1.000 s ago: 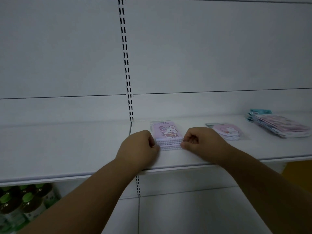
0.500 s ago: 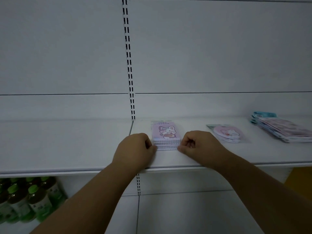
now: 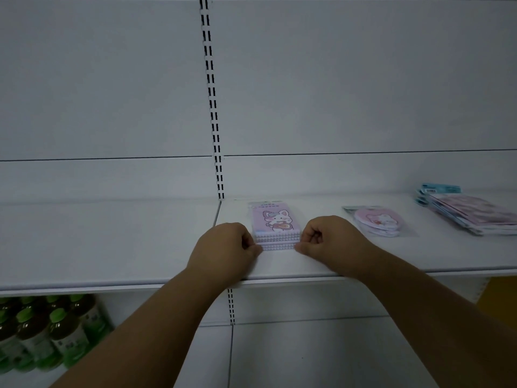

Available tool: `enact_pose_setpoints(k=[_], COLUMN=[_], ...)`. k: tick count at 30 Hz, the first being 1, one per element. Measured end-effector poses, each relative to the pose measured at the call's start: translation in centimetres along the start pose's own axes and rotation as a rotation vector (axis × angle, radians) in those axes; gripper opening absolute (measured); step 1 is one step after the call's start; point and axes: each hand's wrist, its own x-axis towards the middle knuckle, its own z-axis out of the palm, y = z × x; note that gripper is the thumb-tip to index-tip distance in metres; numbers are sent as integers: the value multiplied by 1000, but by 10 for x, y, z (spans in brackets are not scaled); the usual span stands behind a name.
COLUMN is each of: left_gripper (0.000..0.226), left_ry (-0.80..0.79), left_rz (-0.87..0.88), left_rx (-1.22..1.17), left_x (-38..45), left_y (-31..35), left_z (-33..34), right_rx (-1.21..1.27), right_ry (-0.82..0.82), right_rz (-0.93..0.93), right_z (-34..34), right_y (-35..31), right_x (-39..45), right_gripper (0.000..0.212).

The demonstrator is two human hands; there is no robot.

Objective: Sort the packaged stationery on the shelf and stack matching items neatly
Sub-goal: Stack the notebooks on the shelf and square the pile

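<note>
Little is changed since the earlier frames: only the view is shifted slightly, and the stack of pink notebooks [image 3: 275, 228] is still pinched at its near corners by the curled left hand [image 3: 226, 247] and right hand [image 3: 330, 238] on the white shelf [image 3: 112, 247]. Round packets [image 3: 377, 221] and flat packs [image 3: 472, 211] are seen to the right.

Notebook stack [image 3: 275, 225] on shelf [image 3: 321, 264], between both hands; round packets [image 3: 376, 221] to its right, flat packages [image 3: 472, 212] farthest right.

Right stack [image 3: 475, 212] cut off by the edge.
</note>
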Motion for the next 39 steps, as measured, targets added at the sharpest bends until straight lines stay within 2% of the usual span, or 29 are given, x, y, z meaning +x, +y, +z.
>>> enact_pose_setpoints(k=[8,21,24,27,29,33,39], left_gripper=[29,17,15,22,29,33,27], left_ry=[-4,-130,-199,-178,-201,-204,-154], left_rz=[4,-1,-66,-246,-309,-289,-202], left_rx=[29,65,-81,-417,-502,-409,-345], left_x=[2,5,14,33,46,60,65], left_y=[-1,2,-1,-2,3,5,-2], left_z=[-1,-11,-28,-37,-34,-22,-12], right_rx=[-35,-44,24,283,361,280,148], right_ry=[9,-40,-25,58,78,45,137], right_rz=[-21,-30,13,168,251,276,185], right_z=[0,-6,-14,-19,-17,-5,9], right_y=[-1,-4,0,0,-5,-14,-11], right_x=[-1,-4,0,16,30,46,46], right_gripper=[17,11,9,21,26,41,37])
